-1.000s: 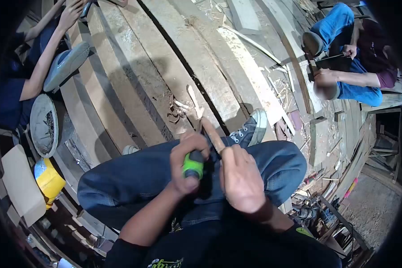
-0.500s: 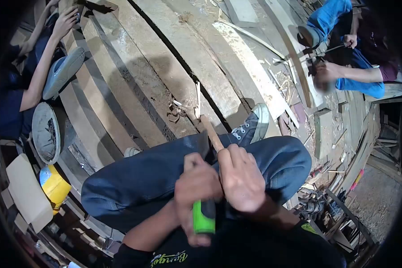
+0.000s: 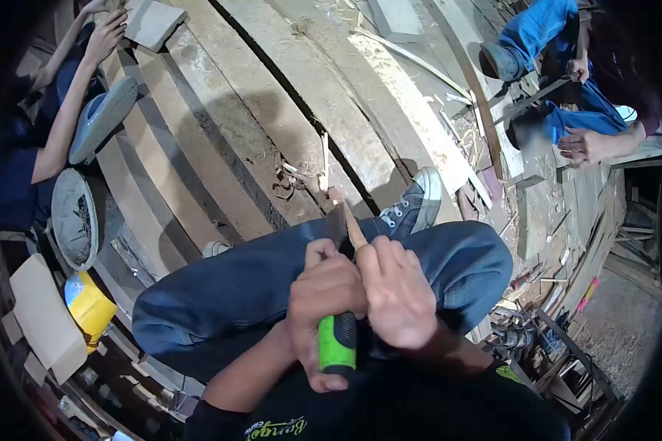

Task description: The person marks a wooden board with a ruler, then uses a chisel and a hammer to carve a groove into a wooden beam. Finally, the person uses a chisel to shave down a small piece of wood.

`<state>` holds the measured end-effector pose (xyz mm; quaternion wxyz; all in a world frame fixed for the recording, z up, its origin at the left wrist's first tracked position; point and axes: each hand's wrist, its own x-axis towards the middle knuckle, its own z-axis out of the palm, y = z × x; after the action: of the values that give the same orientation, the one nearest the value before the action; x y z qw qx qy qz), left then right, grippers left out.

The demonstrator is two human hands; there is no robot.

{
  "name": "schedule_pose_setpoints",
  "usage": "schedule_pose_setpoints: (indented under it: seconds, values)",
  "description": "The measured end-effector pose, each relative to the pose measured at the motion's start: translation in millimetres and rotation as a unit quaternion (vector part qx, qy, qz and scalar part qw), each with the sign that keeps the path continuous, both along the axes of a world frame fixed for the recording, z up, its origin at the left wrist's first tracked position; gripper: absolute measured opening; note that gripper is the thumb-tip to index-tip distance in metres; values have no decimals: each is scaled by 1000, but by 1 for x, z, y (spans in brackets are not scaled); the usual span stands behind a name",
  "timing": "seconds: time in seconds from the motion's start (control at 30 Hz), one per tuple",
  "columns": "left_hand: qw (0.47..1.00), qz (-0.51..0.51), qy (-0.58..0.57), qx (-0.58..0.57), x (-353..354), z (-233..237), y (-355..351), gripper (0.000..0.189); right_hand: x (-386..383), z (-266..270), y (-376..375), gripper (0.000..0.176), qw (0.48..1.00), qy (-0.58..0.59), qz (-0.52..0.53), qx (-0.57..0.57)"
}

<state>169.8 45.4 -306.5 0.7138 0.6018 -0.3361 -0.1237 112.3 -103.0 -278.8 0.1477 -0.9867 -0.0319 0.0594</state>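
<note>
My left hand (image 3: 326, 294) is closed around the green and black handle (image 3: 337, 344) of a knife. The knife's dark blade (image 3: 335, 223) points away from me and lies against the side of a thin wooden stick (image 3: 354, 231). Gripped in my right hand (image 3: 396, 294) is the near part of that stick, its far end pale and cut. Both hands are close together above my lap, nearly touching. The stick's lower end is hidden under my right hand.
Wide wooden planks (image 3: 228, 132) with dark gaps form the floor. Shavings (image 3: 285, 184) lie beyond my knees. A bucket (image 3: 76, 218) and a yellow-blue container (image 3: 90, 309) stand left. One person's hand (image 3: 107, 33) is upper left; another person's hand (image 3: 582, 145) is right, near a long blade (image 3: 535, 99).
The knife blade has moved forward along the stick towards its far end. At upper left a pale block has come into view. The person at right has moved a hand rightwards.
</note>
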Motion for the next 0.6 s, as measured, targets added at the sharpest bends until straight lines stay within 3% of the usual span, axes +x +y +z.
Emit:
schedule_pose_setpoints:
  seconds: [0.1,0.17,0.23,0.3,0.37,0.47,0.6]
  values:
    - [998,-39,-37,-38,-5,17,6,82,-1,-3,-2,13,1000,-10,1,0]
    - [996,-49,-49,-54,1,0,5,84,-2,-1,0,13,1000,5,2,2]
    - [999,16,8,-27,6,-12,0,85,-3,0,2,13,1000,8,3,-20]
    - [1000,-12,-2,-2,4,-4,-2,79,-2,-3,3,12,1000,9,-10,-6]
    - [999,-33,-33,3,-5,13,1,86,1,-1,-1,13,1000,19,1,-2]
    - [999,15,-1,-44,6,-22,-3,75,-1,0,-1,16,999,35,-1,11]
    - [999,3,-42,-6,-1,-5,-2,78,-1,2,-2,15,999,37,5,7]
